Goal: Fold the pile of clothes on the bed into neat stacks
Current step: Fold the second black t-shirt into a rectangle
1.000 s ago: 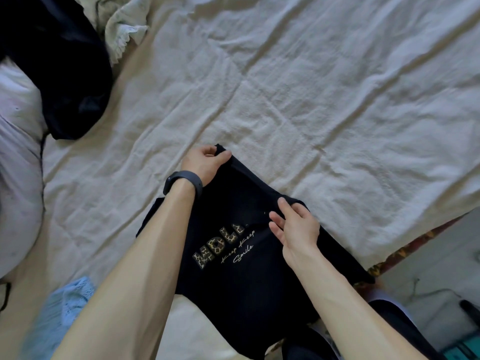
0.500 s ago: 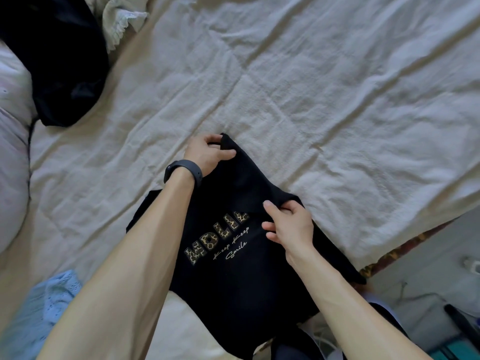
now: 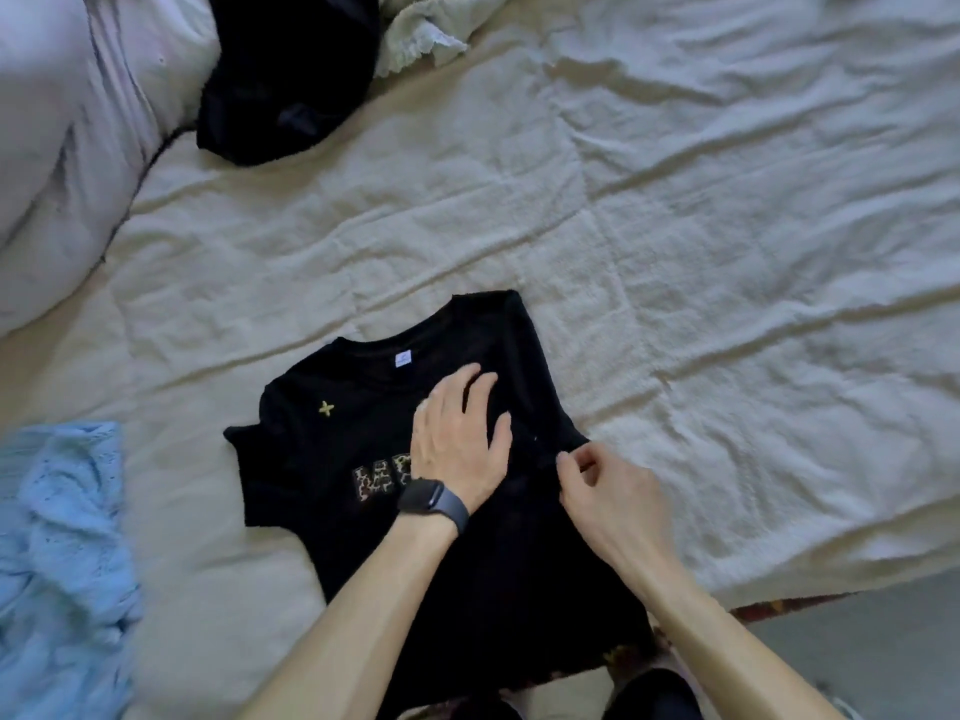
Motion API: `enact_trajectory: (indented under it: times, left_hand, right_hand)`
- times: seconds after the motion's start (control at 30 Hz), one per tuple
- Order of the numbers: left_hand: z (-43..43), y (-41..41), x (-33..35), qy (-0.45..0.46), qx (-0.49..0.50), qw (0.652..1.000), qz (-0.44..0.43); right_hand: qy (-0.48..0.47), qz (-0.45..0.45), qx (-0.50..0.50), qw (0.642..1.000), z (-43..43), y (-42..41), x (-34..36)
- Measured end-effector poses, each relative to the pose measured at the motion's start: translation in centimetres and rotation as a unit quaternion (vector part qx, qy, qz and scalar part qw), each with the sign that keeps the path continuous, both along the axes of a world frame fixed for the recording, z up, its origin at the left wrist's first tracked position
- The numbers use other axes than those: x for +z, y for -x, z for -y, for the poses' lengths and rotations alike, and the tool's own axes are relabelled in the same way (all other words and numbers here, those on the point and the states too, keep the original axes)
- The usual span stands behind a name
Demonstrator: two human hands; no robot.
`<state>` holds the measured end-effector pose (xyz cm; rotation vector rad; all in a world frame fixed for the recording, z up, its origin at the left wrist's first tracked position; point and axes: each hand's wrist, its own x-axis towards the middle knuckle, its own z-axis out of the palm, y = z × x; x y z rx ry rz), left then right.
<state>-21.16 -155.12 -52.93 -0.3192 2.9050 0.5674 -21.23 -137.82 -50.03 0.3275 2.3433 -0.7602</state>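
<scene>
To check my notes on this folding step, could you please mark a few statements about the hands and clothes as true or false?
1. The left hand lies flat, fingers spread, on the black T-shirt. True.
2. The right hand hangs free and touches nothing. False: it pinches the T-shirt's edge.
3. A light blue garment lies on the bed to the left of the T-shirt. True.
4. The dark watch sits on the right wrist. False: it is on the left wrist.
</scene>
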Motion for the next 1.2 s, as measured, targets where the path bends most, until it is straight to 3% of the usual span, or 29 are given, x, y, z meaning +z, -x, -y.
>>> enact_trajectory:
  times: [0.07,0.13,0.23,0.3,0.5,0.63,0.77,0.83,0.93,1.03,1.13,1.2]
  left_hand:
    - [-1.3,-1.9,-1.4,0.026,0.006,0.999,0.045]
    - [-2.6,-2.3,-2.8,0.05,0.029,0.994,0.098]
    - [-3.8,-2.6,-4.7,0.058,0.067,0.991,0.096]
    - [-3.9,-2.9,-5.5,0.059,0.079,0.993,0.069]
    - [-3.5,-3.4,-6.5,0.072,0.058,0.994,0.051]
    - [-3.3,-3.4,-6.6,0.055,0.035,0.993,0.095]
    - [-2.5,-3.5,-4.9,-0.02,0.017,0.995,0.096]
    - [-0.8,-5.3,-3.4,-0.042,0.074,0.995,0.046]
    - [3.4,-9.3,-0.8,-0.054,0.289,0.953,-0.077]
    - [8.9,-13.1,0.4,-0.036,0.509,0.85,-0.134]
    - [14.1,-14.5,0.6,-0.126,0.61,0.778,-0.078]
    - [16.4,-14.4,0.4,-0.17,0.597,0.784,0.0]
  right_hand:
    - [0.035,-0.15,0.055,0.987,1.0,1.9,-0.3]
    - [0.056,-0.263,0.168,0.948,2.9,4.1,-2.1]
    - [-0.041,-0.248,0.409,0.877,3.8,7.9,-5.9]
    - [-0.109,-0.223,0.486,0.838,2.9,9.9,-8.4]
    - [-0.072,-0.353,0.464,0.809,1.8,8.4,-10.7]
    - [-0.087,-0.31,0.521,0.79,-0.4,8.4,-10.7]
    - [-0.098,-0.274,0.497,0.817,0.5,8.2,-8.5]
    - [-0.073,-0.302,0.472,0.825,1.9,7.3,-6.3]
    - [-0.002,-0.334,0.479,0.812,6.7,6.0,-2.7]
    - [0.042,-0.284,0.497,0.819,14.2,4.6,0.2]
    - [0.069,-0.212,0.541,0.811,22.9,3.8,1.3]
    - [0.044,-0.181,0.583,0.791,28.4,3.7,1.0]
